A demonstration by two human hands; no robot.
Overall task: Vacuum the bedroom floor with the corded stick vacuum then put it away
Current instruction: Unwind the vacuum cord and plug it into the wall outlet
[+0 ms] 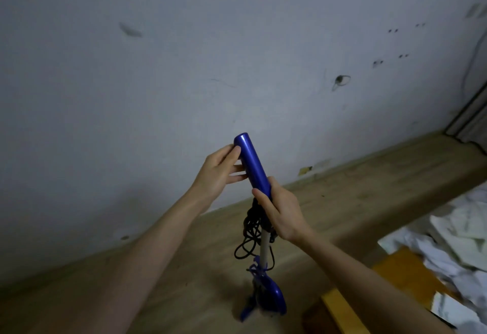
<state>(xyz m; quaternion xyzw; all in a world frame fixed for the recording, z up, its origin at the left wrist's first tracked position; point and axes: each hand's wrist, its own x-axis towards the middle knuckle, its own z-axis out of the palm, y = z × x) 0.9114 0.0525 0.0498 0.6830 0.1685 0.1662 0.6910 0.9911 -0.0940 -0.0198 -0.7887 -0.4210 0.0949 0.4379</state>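
Note:
The blue stick vacuum [252,165] stands upright on the wooden floor near the wall, its glossy blue handle pointing up toward me. My right hand [279,211] grips the lower end of the handle. My left hand [221,169] lies against the handle's upper left side, fingers nearly straight, thumb near the top. A bundle of black cord [253,228] hangs wound around the pale tube [264,250] below the handle. The blue floor head [266,296] rests on the floor.
A scuffed pale wall [184,70] with several small holes runs right behind the vacuum. A yellow wooden bed frame [405,283] with crumpled white bedding [461,241] fills the lower right. Wooden floor [184,268] stretches along the wall.

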